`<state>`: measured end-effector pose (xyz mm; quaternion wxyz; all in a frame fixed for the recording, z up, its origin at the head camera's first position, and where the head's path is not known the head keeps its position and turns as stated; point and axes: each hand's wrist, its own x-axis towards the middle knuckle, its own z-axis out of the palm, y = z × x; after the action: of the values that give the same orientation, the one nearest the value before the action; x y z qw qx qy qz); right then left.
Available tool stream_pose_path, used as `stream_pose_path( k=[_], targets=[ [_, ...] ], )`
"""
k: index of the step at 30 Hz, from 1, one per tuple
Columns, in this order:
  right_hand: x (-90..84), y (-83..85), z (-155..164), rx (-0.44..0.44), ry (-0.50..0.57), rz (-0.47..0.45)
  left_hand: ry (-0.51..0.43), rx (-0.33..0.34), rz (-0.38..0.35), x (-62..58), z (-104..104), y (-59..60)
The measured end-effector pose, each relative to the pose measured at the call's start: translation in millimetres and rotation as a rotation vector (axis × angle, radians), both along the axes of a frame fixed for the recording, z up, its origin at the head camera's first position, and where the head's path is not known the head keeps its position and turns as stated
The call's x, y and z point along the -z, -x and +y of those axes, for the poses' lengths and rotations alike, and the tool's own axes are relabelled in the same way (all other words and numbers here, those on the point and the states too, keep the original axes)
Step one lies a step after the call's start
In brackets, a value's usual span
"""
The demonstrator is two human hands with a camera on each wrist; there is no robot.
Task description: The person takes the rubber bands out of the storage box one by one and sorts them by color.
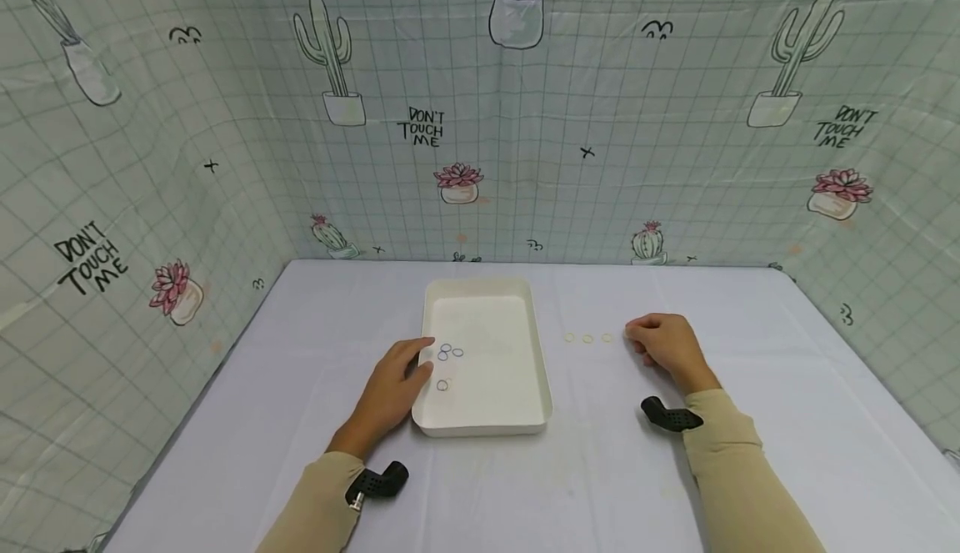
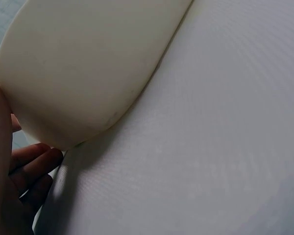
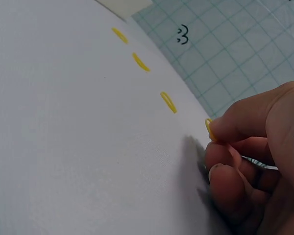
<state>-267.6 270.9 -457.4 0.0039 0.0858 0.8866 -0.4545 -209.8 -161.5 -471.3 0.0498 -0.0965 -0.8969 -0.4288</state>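
A small yellow rubber band [image 3: 208, 128] is pinched between the thumb and index finger of my right hand [image 1: 666, 346], just above the table. Beside that hand, several more yellow rubber bands [image 1: 587, 339] count three in a row on the cloth; the right wrist view shows one nearest band [image 3: 168, 102] clearly. My left hand [image 1: 392, 386] grips the left side of a shallow white tray [image 1: 495, 386], thumb at the rim, other fingers against its outer wall [image 2: 88, 83]. Inside the tray lie three blue rubber bands [image 1: 457, 353] and a dark one [image 1: 442, 385].
A white cloth [image 1: 600, 470] covers the table. Behind and at both sides hangs a grid-patterned curtain [image 1: 540, 103] with cactus drawings. Black wrist-worn devices [image 1: 377, 481] sit at both sleeve cuffs.
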Motion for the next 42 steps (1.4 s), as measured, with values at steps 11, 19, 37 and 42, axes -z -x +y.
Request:
stream_pose_path(
  k=[11, 19, 37, 42],
  targets=[
    [0.4, -1.1, -7.1, -0.026, -0.130, 0.057, 0.013, -0.002, 0.005, -1.3, 0.4, -0.9],
    [2.4, -2.2, -7.9, 0.003, -0.154, 0.054, 0.007, -0.001, 0.002, -2.0, 1.0, -1.6],
    [6.7, -6.2, -4.1, -0.004, -0.071, 0.056, -0.010, 0.002, 0.007, 1.9, 0.7, -2.5],
    [6.2, -6.6, -2.9, 0.051, 0.100, 0.021, 0.001, 0.001, 0.008, 1.0, -1.0, -2.0]
  ],
)
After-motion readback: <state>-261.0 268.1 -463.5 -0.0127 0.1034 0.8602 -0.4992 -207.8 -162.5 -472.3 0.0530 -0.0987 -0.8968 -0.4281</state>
